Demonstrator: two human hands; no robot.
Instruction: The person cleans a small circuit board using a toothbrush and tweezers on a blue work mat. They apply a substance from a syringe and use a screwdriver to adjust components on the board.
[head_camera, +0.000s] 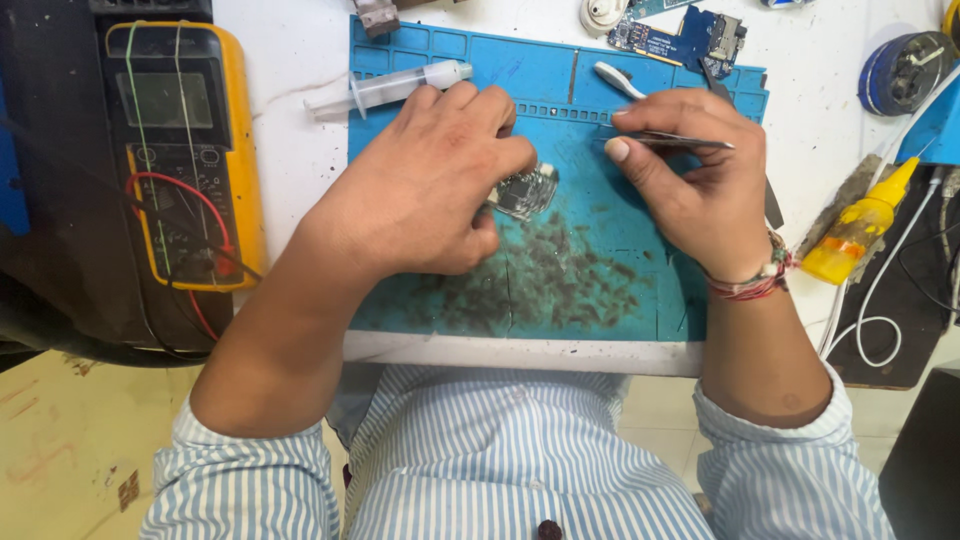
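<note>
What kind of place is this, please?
Probably an electronics repair bench. A yellow multimeter sits left of a stained blue work mat, loose circuit boards lie at the top, and the left hand steadies a small board.

Bright, even light, soft shadows, sharp focus, slight stretching at the edges.

White worktable (300, 80), scuffed and stained. Directly on it: blue silicone work mat (600, 270), darkly smudged toward the near edge; yellow multimeter (185, 150) with red and black leads at left; yellow squeeze bottle (860, 225) at right; white cables (880, 290); blue circuit board (685, 35) at the far edge; possibly a tape roll (905, 70), far right.
</note>
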